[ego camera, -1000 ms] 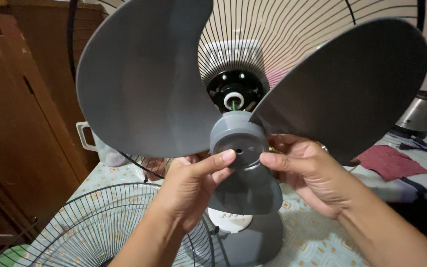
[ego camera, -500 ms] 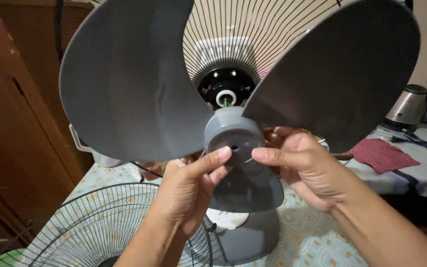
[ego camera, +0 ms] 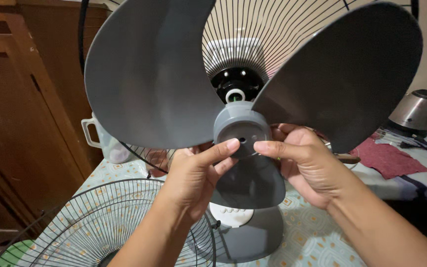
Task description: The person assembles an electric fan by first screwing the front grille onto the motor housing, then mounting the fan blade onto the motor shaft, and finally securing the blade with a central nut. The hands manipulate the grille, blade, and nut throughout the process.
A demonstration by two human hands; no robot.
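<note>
Both hands — left hand (ego camera: pixel 193 180), right hand (ego camera: pixel 305 165) — grip the grey fan blade (ego camera: pixel 240 131); its top is cut off

I see everything through one camera on my head, tilted slightly down and facing forward over my forearms. It sits very close: the grey fan blade (ego camera: pixel 174 74) fills most of the upper frame, with my left hand (ego camera: pixel 193 173) and right hand (ego camera: pixel 307 163) at centre. The patterned tablecloth (ego camera: pixel 317 237) lies below, a wooden cabinet (ego camera: pixel 21 123) at left. No second view overlaps it
</note>
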